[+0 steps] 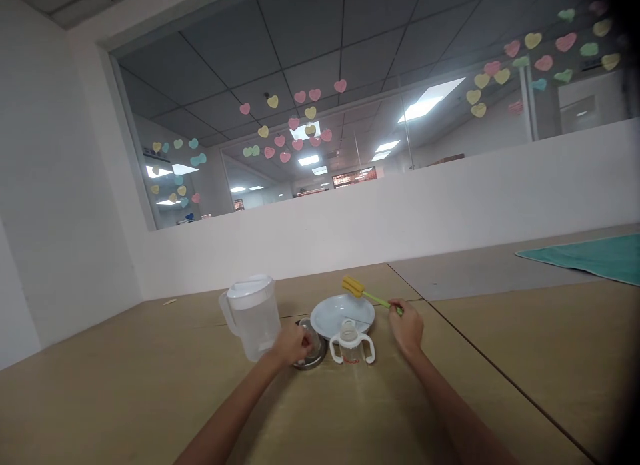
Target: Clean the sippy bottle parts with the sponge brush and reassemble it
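Yellow foam tipped the brush (353, 287), held near the centre of the frame by its green handle, pinched between the thumb and fingers of the right hand (407, 328). Its long axis slanted from the head at upper left down to that hand, the head above the far rim of the white dish (327, 315). The two-handled bottle (351, 348) stood upright between the hands, lower in the frame than the brush head, just before the dish. The left hand (291, 345), fingers bent together, was at a clear container (314, 337) on a metal dish (313, 366); its grip could not be told. Left of it, the lidded pitcher (257, 321) stood on the surface (150, 385).
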Available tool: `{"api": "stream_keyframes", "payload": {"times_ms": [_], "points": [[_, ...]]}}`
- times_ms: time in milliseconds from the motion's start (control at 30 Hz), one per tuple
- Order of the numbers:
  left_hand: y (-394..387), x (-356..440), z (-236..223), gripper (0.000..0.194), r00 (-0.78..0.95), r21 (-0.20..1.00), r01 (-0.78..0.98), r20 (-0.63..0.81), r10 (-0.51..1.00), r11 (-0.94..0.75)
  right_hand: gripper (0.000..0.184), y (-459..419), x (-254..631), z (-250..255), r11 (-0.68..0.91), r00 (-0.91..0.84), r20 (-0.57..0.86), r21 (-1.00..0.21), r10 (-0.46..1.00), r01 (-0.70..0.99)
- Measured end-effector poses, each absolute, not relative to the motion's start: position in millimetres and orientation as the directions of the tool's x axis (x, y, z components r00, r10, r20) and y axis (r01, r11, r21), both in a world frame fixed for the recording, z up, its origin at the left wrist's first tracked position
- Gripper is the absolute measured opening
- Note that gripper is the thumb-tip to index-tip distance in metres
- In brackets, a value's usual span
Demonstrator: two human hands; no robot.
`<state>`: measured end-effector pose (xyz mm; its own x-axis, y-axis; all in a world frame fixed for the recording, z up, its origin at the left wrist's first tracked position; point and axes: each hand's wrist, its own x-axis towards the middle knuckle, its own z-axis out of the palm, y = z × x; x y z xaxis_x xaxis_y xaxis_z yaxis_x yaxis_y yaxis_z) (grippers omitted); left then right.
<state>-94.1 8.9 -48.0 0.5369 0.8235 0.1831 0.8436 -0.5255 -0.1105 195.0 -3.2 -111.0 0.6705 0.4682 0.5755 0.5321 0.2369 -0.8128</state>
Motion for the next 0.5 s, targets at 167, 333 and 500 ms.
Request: {"api": "stream_keyframes", "payload": {"times_ms": [167, 333, 500], "points": [[21.1, -55.7, -9.2, 0.039, 0.538, 0.090, 0.813, 0.258, 0.802, -0.575, 0.039, -5.9, 195.9, -109.6, 0.222, 0.684, 0.559, -0.824, 0.469, 0.521], [47.1, 5.3, -24.5, 0.024, 0.601, 0.139, 0.790, 0.014, 0.799, -0.597, 0.040, -7.1, 198.0, -110.7, 0.208, 0.687, 0.545, -0.832, 0.481, 0.514], [64.3, 16.6, -41.3, 0.018, 0.581, 0.109, 0.813, -0.100, 0.808, -0.572, 0.038, -5.0, 198.3, -112.7, 0.213, 0.698, 0.519, -0.850, 0.493, 0.481]]}}
